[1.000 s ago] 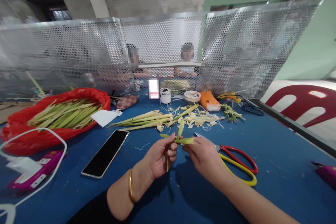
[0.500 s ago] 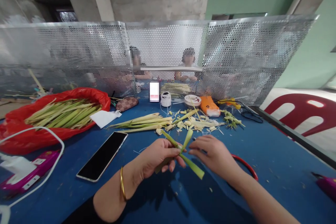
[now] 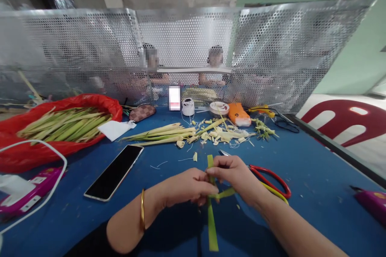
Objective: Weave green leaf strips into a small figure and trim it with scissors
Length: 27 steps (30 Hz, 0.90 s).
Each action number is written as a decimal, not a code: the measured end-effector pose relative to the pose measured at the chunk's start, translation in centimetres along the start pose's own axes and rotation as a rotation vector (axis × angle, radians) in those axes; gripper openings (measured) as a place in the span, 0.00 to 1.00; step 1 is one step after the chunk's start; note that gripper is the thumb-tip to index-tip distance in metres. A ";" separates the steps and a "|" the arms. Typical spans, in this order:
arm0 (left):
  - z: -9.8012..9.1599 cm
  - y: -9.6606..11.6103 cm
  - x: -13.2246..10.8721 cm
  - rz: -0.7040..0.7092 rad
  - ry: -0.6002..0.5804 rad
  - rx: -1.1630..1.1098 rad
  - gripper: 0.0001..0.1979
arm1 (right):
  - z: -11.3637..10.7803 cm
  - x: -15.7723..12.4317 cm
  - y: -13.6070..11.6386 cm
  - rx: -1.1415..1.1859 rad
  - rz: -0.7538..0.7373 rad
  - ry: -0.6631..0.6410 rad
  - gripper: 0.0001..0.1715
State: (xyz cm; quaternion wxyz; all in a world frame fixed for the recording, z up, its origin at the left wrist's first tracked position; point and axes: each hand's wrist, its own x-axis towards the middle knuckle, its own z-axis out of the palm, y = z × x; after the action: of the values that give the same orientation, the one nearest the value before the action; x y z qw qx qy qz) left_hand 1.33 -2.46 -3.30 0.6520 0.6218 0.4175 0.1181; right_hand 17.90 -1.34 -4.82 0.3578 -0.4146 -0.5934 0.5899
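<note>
My left hand (image 3: 196, 186), with a gold bangle on its wrist, is closed on crossed green leaf strips (image 3: 212, 229). One strip hangs down toward me and another sticks out to the right. My right hand (image 3: 230, 172) pinches the upper part of the upright strip, close beside my left fingers. Where the strips cross is partly hidden by the fingers. Beyond and beneath the right hand lie scissors (image 3: 273, 176) with red and yellow handles, their blade tips showing above the knuckles. A small pale leaf scrap (image 3: 195, 156) rests on the table just past my hands.
A red bag (image 3: 116, 106) of leaves stands left, near a black-screened phone (image 3: 114, 172) and a purple power strip (image 3: 39, 188). Peeled stalks (image 3: 163, 133), scraps, a thread spool (image 3: 188, 107), a tape roll (image 3: 219, 108) and an orange packet (image 3: 239, 114) lie before a perforated metal screen (image 3: 187, 40).
My right hand has closed on a leaf strip, having been beside it before. The strips have turned, so one hangs straight down. More of the scissors shows. The view has tilted down slightly.
</note>
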 end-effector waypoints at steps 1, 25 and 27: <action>0.1 0.0 0.0 0.004 0.042 0.042 0.15 | 0.1 0.0 -0.1 0.032 0.007 0.016 0.14; 1.0 -1.4 0.9 0.019 0.017 -0.031 0.11 | 0.8 -0.2 0.0 0.066 0.001 0.032 0.13; 1.2 -1.4 0.9 0.006 0.001 -0.029 0.11 | 1.0 -0.1 0.3 0.016 -0.018 0.098 0.14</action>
State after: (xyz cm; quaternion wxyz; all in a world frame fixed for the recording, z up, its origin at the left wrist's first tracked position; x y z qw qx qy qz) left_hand 2.23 -2.92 -5.06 0.6605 0.6135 0.4140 0.1265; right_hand 17.07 -1.84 -5.16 0.3950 -0.4350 -0.5741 0.5703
